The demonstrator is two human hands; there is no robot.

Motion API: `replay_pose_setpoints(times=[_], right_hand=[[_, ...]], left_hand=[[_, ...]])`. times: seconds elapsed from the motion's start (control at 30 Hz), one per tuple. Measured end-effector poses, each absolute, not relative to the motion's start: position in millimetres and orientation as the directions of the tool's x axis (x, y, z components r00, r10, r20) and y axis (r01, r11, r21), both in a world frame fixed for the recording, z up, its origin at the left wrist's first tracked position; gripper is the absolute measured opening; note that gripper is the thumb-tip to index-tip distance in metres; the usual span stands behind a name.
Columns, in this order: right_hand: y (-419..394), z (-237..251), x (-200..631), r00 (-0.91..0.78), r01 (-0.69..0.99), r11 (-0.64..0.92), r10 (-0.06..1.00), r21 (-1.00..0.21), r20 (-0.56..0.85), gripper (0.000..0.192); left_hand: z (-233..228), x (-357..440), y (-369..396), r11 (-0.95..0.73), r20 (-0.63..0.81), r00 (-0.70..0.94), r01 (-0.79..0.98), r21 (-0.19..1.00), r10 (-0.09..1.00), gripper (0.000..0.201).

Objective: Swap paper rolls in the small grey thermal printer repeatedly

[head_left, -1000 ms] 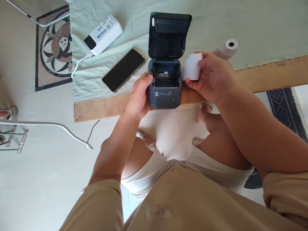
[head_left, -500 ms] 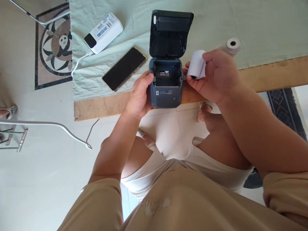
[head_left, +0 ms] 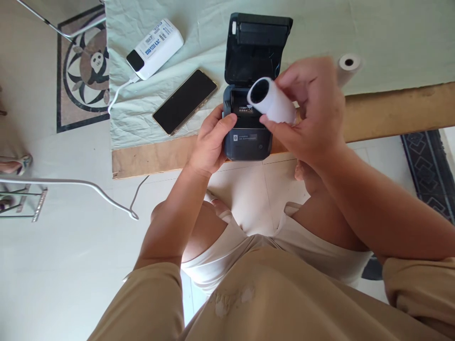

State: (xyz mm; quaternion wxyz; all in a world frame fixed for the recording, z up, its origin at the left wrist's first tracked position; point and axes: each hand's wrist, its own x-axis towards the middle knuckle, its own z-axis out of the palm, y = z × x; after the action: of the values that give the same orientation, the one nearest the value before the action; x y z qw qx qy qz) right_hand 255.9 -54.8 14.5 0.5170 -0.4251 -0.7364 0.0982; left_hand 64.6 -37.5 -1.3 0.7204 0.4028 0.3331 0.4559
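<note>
A small dark grey label printer point(head_left: 247, 142) stands at the table's near edge, its lid point(head_left: 258, 47) swung open toward the far side. My left hand point(head_left: 209, 142) grips the printer's left side. My right hand point(head_left: 309, 111) holds a white paper roll point(head_left: 272, 100) just above the open paper bay, with the roll's hollow end facing up and left. The bay's inside is partly hidden behind the roll.
A black phone point(head_left: 185, 101) lies on the pale green cloth point(head_left: 391, 38) left of the printer. Beyond it sits a white power bank point(head_left: 155, 47) with a white cable. A second paper roll point(head_left: 347, 66) lies at the right. The wooden table edge point(head_left: 398, 111) runs below.
My right hand has carried the paper roll from the printer's right side leftward to above the open bay and turned it. My left hand stays on the printer.
</note>
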Motion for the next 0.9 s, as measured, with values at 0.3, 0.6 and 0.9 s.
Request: replay_pose_setpoints(times=[0.3, 0.6, 0.9], right_hand=[[-45, 23, 244, -0.163, 0.663, 0.523, 0.799, -0.536, 0.578, 0.026], [-55, 24, 245, -0.164, 0.665, 0.532, 0.788, -0.524, 0.593, 0.01], [-74, 17, 242, -0.318, 0.632, 0.567, 0.811, -0.528, 0.491, 0.019]], left_hand=[[-1, 64, -39, 0.271, -0.119, 0.38, -0.378, 0.885, 0.918, 0.02], [0, 63, -39, 0.253, -0.126, 0.361, -0.331, 0.909, 0.924, 0.023], [3, 62, -41, 0.253, -0.144, 0.355, -0.284, 0.925, 0.924, 0.027]])
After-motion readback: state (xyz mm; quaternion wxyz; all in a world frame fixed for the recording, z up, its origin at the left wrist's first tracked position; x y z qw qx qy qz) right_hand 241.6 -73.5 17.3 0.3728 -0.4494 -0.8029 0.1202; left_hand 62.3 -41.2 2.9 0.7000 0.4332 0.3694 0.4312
